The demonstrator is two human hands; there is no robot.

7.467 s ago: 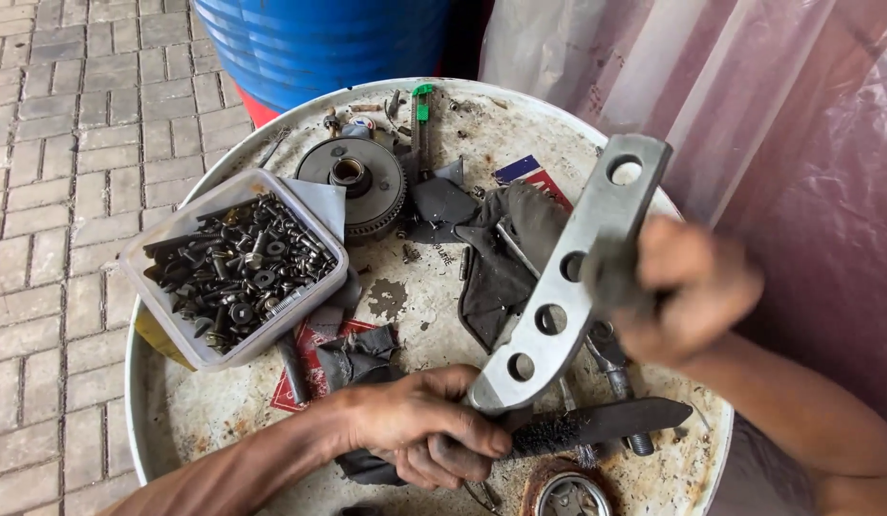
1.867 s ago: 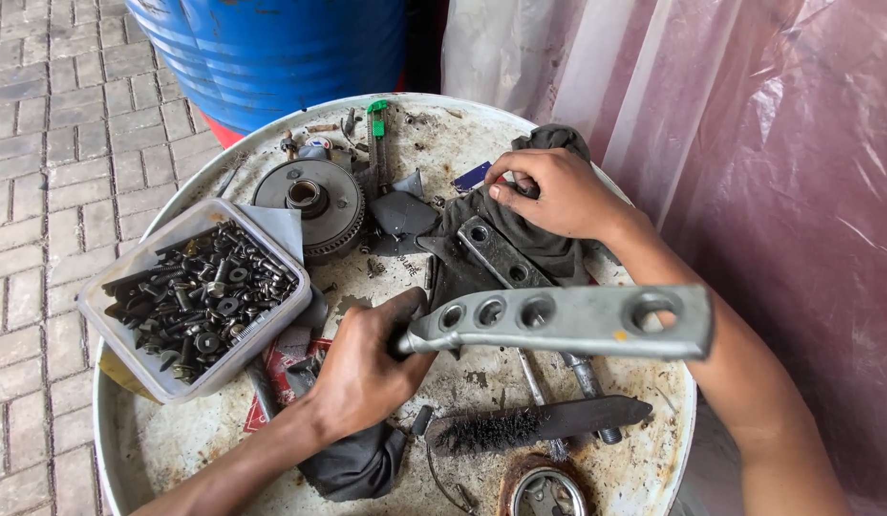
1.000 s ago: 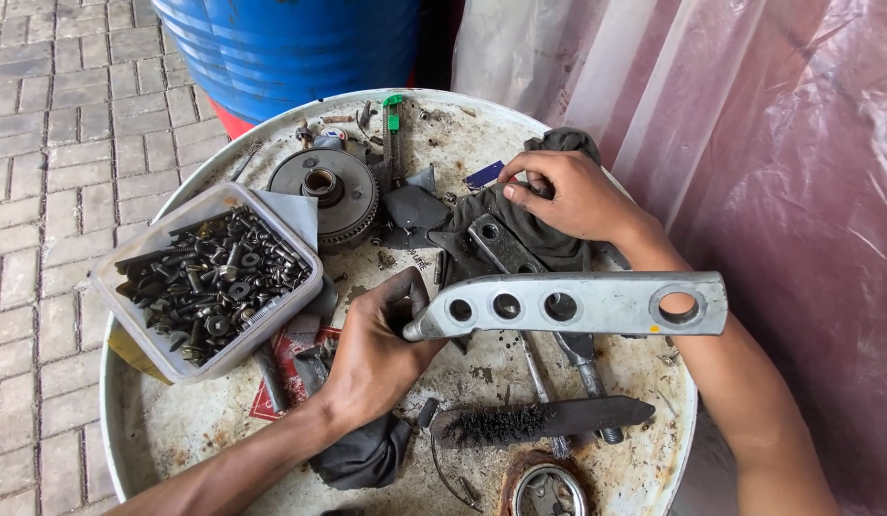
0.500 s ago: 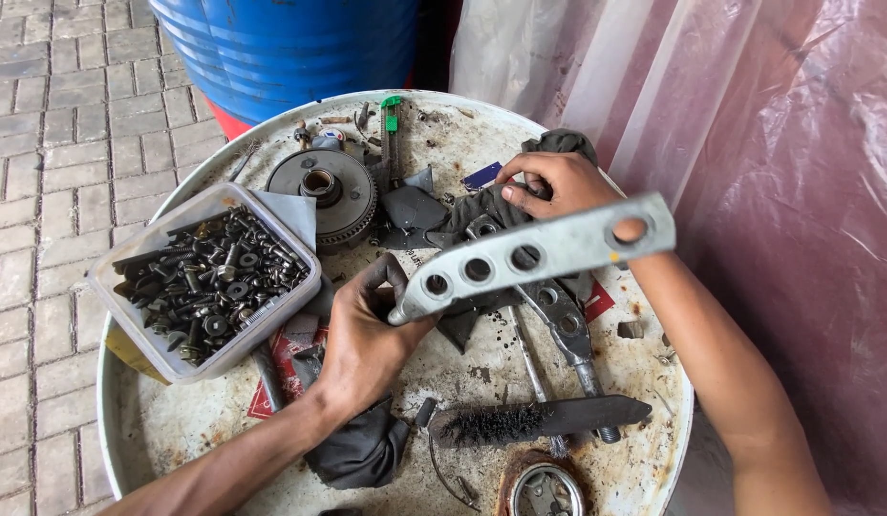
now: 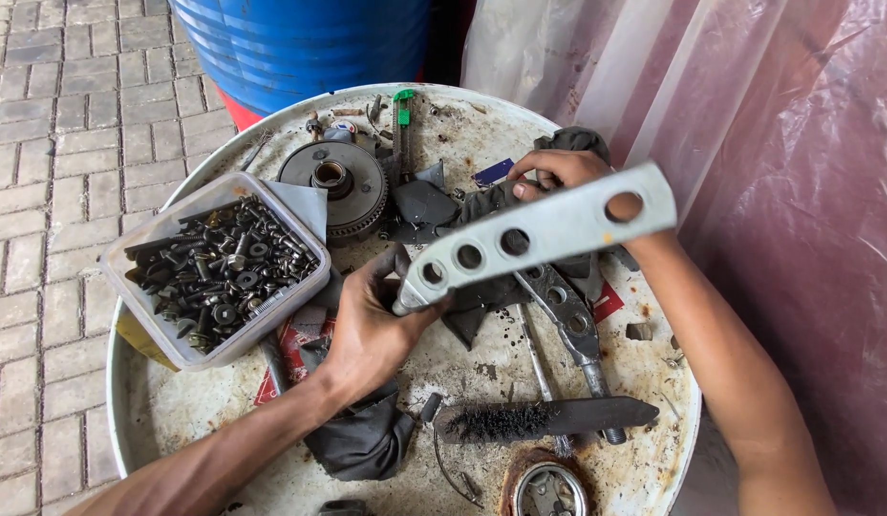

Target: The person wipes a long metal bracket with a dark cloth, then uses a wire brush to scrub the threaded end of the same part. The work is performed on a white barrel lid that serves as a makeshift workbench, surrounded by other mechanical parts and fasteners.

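Note:
My left hand (image 5: 372, 320) grips the narrow end of a flat grey metal bracket (image 5: 539, 234) with several round holes, holding it above the drum top and tilted up to the right. Behind the bracket, my right hand (image 5: 556, 172) rests on a dark grey rag (image 5: 501, 203) at the back of the drum top, fingers curled on the cloth. Pliers-like metal tools (image 5: 569, 330) lie below the bracket. A black wire brush (image 5: 544, 419) lies near the front.
The work surface is a round rusty white drum top (image 5: 181, 411). A clear plastic tub of dark bolts and nuts (image 5: 216, 269) sits at left, a round toothed clutch part (image 5: 336, 186) behind it. A blue barrel (image 5: 300, 43) stands beyond; pink plastic sheeting (image 5: 797, 191) hangs at right.
My left hand has tilted the bracket's far end up from level and drawn it slightly back. My right hand stays on the rag.

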